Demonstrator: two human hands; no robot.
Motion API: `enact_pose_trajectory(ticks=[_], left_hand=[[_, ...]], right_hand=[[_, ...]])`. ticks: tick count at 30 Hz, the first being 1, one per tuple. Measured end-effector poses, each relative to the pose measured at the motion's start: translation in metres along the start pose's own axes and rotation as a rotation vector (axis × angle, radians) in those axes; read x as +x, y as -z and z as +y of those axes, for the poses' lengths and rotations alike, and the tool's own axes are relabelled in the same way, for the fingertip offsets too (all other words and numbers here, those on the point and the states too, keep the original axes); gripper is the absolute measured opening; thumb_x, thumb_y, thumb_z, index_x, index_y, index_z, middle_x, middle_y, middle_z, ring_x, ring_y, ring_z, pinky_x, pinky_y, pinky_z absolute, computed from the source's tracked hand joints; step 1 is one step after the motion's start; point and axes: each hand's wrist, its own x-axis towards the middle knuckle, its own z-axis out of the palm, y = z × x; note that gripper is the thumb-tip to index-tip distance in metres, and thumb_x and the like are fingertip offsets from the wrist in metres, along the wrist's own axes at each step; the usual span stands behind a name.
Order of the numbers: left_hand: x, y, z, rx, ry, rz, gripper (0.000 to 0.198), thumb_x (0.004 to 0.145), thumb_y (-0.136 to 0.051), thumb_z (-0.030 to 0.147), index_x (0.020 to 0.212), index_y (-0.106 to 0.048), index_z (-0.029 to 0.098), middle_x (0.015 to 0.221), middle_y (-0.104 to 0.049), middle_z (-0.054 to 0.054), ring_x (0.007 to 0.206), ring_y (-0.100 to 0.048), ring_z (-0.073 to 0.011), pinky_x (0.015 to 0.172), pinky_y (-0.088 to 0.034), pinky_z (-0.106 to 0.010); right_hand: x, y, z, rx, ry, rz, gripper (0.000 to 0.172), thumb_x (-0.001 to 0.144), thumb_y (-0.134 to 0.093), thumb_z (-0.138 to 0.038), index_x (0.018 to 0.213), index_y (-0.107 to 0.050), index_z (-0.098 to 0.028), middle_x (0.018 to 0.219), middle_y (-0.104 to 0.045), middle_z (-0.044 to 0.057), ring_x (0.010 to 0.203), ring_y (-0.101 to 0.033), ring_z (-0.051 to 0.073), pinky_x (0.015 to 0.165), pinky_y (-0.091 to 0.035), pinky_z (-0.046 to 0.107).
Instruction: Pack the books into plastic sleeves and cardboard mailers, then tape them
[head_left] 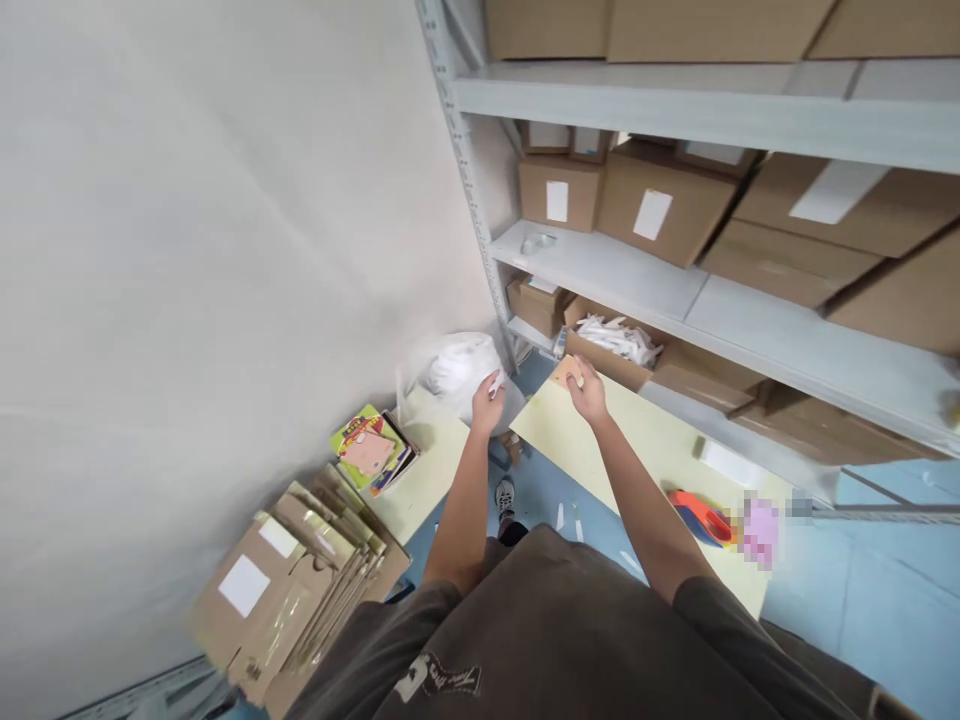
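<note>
My left hand [489, 405] is raised in front of a white plastic bag [469, 375], its fingers closed on what looks like a small white piece [495, 384], too small to name. Over the far corner of the pale yellow table [547, 425], my right hand [589, 392] has its fingers closed at the edge of a small flat tan piece [564, 371]. Whether that piece also rests on the tabletop I cannot tell.
Flattened cartons [289, 580] lean at lower left beside stacked picture books [367, 450] on another tabletop. On the right table lie a red-and-blue object [701, 518] and a white box [727, 462]. Shelves [600, 262] hold cardboard boxes; an open box [604, 352] contains white strips.
</note>
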Motion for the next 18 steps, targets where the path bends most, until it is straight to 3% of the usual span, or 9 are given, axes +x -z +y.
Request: enact_pose_trajectory(ticks=[6, 10, 14, 18], left_hand=[[0.060, 0.119, -0.049, 0.018, 0.092, 0.180, 0.047, 0.101, -0.070, 0.041, 0.143, -0.070, 0.021, 0.153, -0.066, -0.015, 0.144, -0.060, -0.0314, 0.117, -0.053, -0.047], [0.101, 0.182, -0.088, 0.022, 0.170, 0.300, 0.044, 0.102, -0.067, 0.038, 0.142, -0.070, 0.020, 0.155, -0.064, -0.015, 0.148, -0.057, -0.0297, 0.121, -0.050, -0.045], [0.134, 0.210, -0.129, 0.007, 0.218, 0.329, 0.038, 0.101, -0.066, 0.034, 0.134, -0.074, 0.017, 0.148, -0.069, -0.016, 0.145, -0.060, -0.0291, 0.124, -0.047, -0.047], [0.158, 0.205, -0.171, 0.002, 0.294, 0.254, 0.030, 0.097, -0.071, 0.033, 0.121, -0.079, 0.017, 0.135, -0.076, -0.016, 0.137, -0.065, -0.0312, 0.123, -0.047, -0.051]], right_hand=[[0.054, -0.123, -0.065, 0.032, 0.085, -0.109, 0.058, 0.108, -0.044, -0.044, 0.157, -0.056, -0.015, 0.160, -0.060, 0.018, 0.151, -0.053, 0.031, 0.130, -0.040, 0.052], [0.085, -0.207, -0.098, 0.038, 0.090, -0.185, 0.058, 0.107, -0.044, -0.041, 0.156, -0.057, -0.013, 0.161, -0.058, 0.018, 0.152, -0.051, 0.031, 0.131, -0.038, 0.052], [0.103, -0.284, -0.111, 0.050, 0.086, -0.278, 0.056, 0.106, -0.047, -0.038, 0.155, -0.059, -0.014, 0.161, -0.059, 0.017, 0.152, -0.051, 0.030, 0.132, -0.037, 0.050], [0.105, -0.344, -0.103, 0.037, 0.044, -0.385, 0.051, 0.106, -0.048, -0.036, 0.149, -0.065, -0.015, 0.156, -0.063, 0.016, 0.149, -0.055, 0.029, 0.131, -0.039, 0.050]])
